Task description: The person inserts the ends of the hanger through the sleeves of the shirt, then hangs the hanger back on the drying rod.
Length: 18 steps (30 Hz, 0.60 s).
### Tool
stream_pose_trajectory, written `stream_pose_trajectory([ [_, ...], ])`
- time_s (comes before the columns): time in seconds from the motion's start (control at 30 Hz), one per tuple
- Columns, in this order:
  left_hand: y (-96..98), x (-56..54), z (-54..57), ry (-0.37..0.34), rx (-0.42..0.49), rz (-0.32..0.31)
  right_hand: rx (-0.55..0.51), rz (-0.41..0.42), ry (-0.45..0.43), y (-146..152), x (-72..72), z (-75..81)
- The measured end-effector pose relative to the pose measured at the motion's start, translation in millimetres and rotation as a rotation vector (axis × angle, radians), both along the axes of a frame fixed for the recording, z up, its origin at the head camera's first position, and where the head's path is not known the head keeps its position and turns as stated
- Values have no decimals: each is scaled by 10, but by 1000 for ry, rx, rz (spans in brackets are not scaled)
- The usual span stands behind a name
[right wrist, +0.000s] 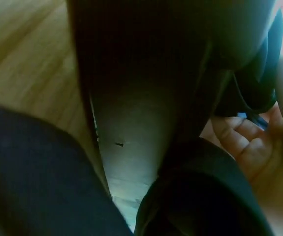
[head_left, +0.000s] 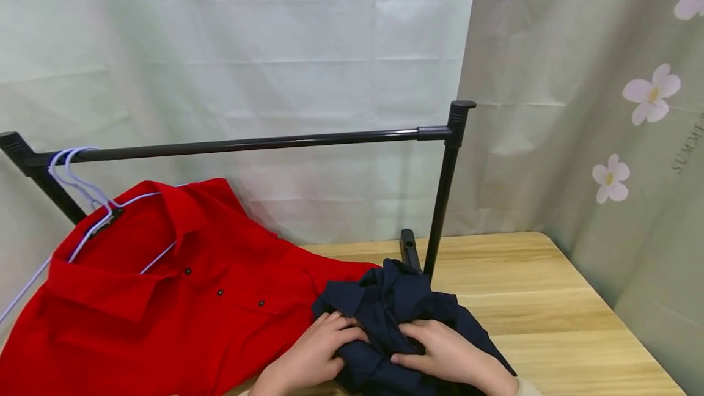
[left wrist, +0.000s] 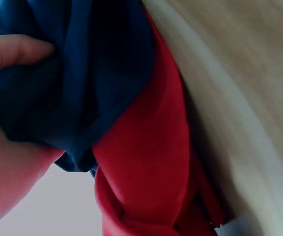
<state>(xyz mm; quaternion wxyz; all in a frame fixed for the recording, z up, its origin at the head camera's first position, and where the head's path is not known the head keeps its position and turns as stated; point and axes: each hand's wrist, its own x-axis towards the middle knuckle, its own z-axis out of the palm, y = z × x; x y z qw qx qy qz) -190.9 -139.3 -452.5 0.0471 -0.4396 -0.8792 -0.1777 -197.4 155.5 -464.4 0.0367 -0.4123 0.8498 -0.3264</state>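
Note:
A bunched navy garment (head_left: 385, 298) lies in folds before me; its kind is hidden by the crumpling. My left hand (head_left: 321, 347) grips its left side, and the left wrist view has the thumb and a finger around the navy cloth (left wrist: 107, 64). On the other side, my right hand (head_left: 448, 350) holds a fold between thumb and fingers. Dark cloth (right wrist: 28, 167) fills much of the right wrist view, with part of a hand (right wrist: 249, 147) at its right. A red button-up shirt (head_left: 220, 322) spreads to the left, its sleeve running behind the navy bundle.
Pale purple hangers (head_left: 82, 185) hook over the left end of a black rack bar (head_left: 275, 142), one inside the red shirt's collar. The rack's right post (head_left: 442, 200) rises just behind the navy garment. A wood-grain table (head_left: 550, 304) extends right, with curtains (head_left: 330, 47) behind.

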Motion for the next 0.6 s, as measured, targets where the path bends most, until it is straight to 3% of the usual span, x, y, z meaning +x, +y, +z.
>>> stream_pose_trajectory([
  [0.33,-92,39,96,-86,10,-82,-2,52,-86,69,-8,71],
  [0.6,-142,110,269,-86,74,-116,17,52,-12,201,17,240],
])
